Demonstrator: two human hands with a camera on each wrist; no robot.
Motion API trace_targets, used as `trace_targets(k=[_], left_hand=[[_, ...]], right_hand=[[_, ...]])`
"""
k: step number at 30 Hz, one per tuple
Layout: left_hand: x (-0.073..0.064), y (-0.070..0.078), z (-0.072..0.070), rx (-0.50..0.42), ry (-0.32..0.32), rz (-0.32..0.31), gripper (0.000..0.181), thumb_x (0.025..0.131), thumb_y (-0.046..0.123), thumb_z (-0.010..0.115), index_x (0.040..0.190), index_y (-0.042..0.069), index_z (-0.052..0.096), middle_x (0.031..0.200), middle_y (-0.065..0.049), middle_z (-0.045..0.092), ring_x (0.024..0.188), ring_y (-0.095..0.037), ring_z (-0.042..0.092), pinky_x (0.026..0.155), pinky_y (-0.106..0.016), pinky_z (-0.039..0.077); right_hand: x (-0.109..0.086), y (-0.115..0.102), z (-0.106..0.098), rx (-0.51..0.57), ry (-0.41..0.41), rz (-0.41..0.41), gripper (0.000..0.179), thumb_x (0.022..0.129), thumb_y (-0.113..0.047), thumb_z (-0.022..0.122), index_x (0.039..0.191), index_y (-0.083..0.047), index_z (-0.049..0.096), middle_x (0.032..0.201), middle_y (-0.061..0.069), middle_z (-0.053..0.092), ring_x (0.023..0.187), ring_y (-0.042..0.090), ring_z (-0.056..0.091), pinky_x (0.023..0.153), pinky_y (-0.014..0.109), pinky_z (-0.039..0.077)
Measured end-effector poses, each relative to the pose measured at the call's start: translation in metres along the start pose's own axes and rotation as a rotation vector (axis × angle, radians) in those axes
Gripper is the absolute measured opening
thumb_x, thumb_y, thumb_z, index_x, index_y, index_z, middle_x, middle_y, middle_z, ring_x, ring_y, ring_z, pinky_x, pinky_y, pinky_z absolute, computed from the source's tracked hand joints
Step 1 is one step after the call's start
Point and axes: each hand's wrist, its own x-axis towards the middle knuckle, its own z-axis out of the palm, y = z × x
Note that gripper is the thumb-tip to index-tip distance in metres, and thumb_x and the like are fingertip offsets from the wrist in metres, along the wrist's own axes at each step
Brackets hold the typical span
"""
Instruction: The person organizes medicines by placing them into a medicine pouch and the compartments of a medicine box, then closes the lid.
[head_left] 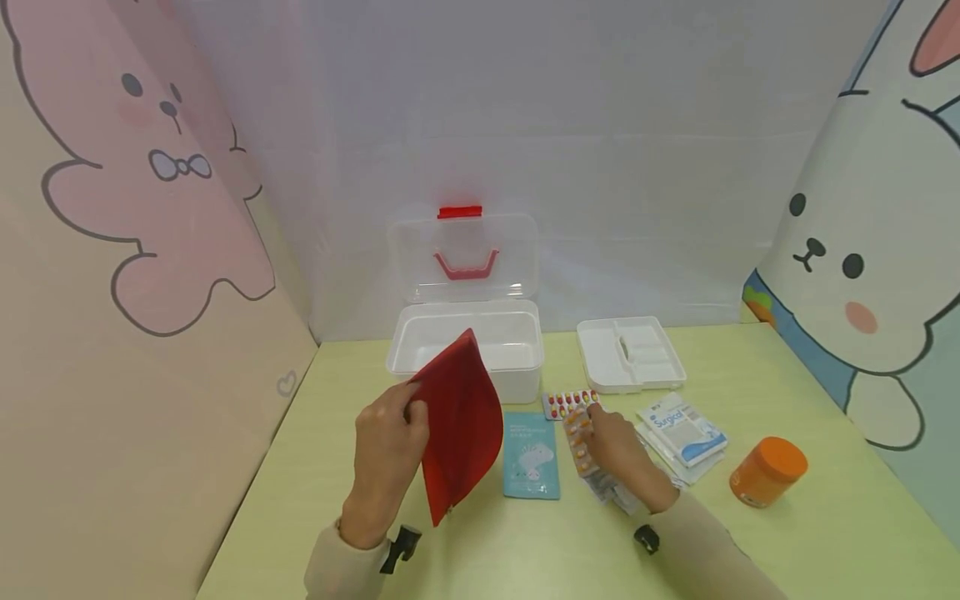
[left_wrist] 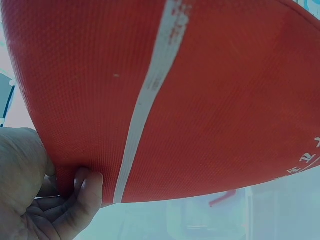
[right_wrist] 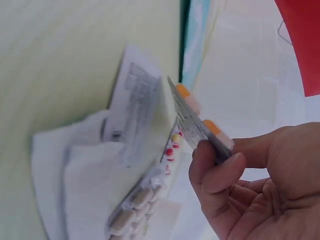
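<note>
A red fabric pouch (head_left: 465, 417) hangs tilted from my left hand (head_left: 388, 450), which grips it by its upper left edge. The left wrist view shows a pale strip across the red cloth (left_wrist: 225, 100), the thumb and fingers (left_wrist: 90, 200) pinching its border. My right hand (head_left: 624, 454) pinches a blister pack of orange-and-white capsules (head_left: 579, 442), seen nearly edge-on in the right wrist view (right_wrist: 192, 117). Just beyond it lies a blister pack of red and yellow capsules (head_left: 558, 406). More silvery blister packs (head_left: 617, 492) lie beneath the right hand, partly hidden.
Between the hands lies a teal packet (head_left: 531, 457). At the back stand a clear-lidded white box (head_left: 525, 385), lid raised, and a white divided tray (head_left: 600, 358). On the right are white surgical packets (head_left: 684, 427) and an orange jar (head_left: 768, 472).
</note>
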Motion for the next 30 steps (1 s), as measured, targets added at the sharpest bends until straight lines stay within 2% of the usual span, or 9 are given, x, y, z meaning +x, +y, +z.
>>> trace_targets(k=[4, 8, 12, 17, 23, 30], left_hand=[[0.001, 0.001, 0.000, -0.010, -0.005, -0.001, 0.022, 0.081, -0.005, 0.056, 0.094, -0.002, 0.074, 0.090, -0.014, 0.074, 0.070, -0.024, 0.067, 0.060, -0.037, 0.055], [0.001, 0.002, 0.001, -0.017, -0.011, -0.006, 0.023, 0.081, -0.006, 0.055, 0.094, -0.003, 0.074, 0.089, -0.015, 0.075, 0.068, -0.024, 0.067, 0.058, -0.035, 0.054], [0.002, 0.004, 0.003, -0.026, -0.022, -0.012, 0.022, 0.081, -0.006, 0.055, 0.094, -0.002, 0.074, 0.087, -0.014, 0.074, 0.066, -0.021, 0.064, 0.057, -0.033, 0.053], [0.004, 0.009, 0.006, -0.037, -0.027, -0.018, 0.021, 0.082, -0.005, 0.055, 0.093, -0.001, 0.073, 0.083, -0.011, 0.072, 0.065, -0.018, 0.060, 0.055, -0.030, 0.050], [0.010, 0.018, 0.009, -0.052, -0.013, 0.008, 0.021, 0.080, -0.006, 0.055, 0.090, -0.001, 0.073, 0.076, -0.009, 0.069, 0.062, -0.016, 0.055, 0.053, -0.027, 0.046], [0.016, 0.027, 0.017, -0.078, 0.003, 0.030, 0.023, 0.079, -0.006, 0.054, 0.091, -0.002, 0.073, 0.080, -0.011, 0.071, 0.064, -0.018, 0.058, 0.055, -0.029, 0.048]], right_hand=[[-0.002, -0.003, -0.010, 0.041, 0.041, -0.009, 0.031, 0.094, -0.010, 0.059, 0.118, 0.010, 0.053, 0.081, 0.019, 0.066, 0.064, 0.027, 0.062, 0.052, 0.035, 0.048], [-0.005, -0.007, -0.023, 0.083, 0.096, -0.053, 0.030, 0.096, -0.011, 0.057, 0.118, 0.009, 0.053, 0.066, 0.007, 0.057, 0.049, 0.015, 0.047, 0.045, 0.027, 0.035], [-0.010, -0.012, -0.037, 0.100, 0.186, -0.121, 0.030, 0.095, -0.011, 0.058, 0.118, 0.008, 0.053, 0.066, 0.005, 0.057, 0.045, 0.011, 0.042, 0.042, 0.024, 0.032], [-0.014, -0.020, -0.060, 0.120, 0.280, -0.138, 0.029, 0.093, -0.011, 0.059, 0.116, 0.005, 0.054, 0.077, 0.010, 0.065, 0.049, 0.010, 0.049, 0.044, 0.026, 0.036], [-0.021, -0.032, -0.082, 0.176, 0.385, -0.144, 0.031, 0.090, -0.012, 0.059, 0.116, 0.002, 0.051, 0.090, 0.017, 0.069, 0.061, 0.017, 0.063, 0.050, 0.029, 0.044], [-0.031, -0.050, -0.100, 0.250, 0.501, -0.235, 0.022, 0.093, -0.009, 0.056, 0.113, -0.001, 0.051, 0.086, 0.015, 0.070, 0.060, 0.017, 0.066, 0.049, 0.024, 0.046]])
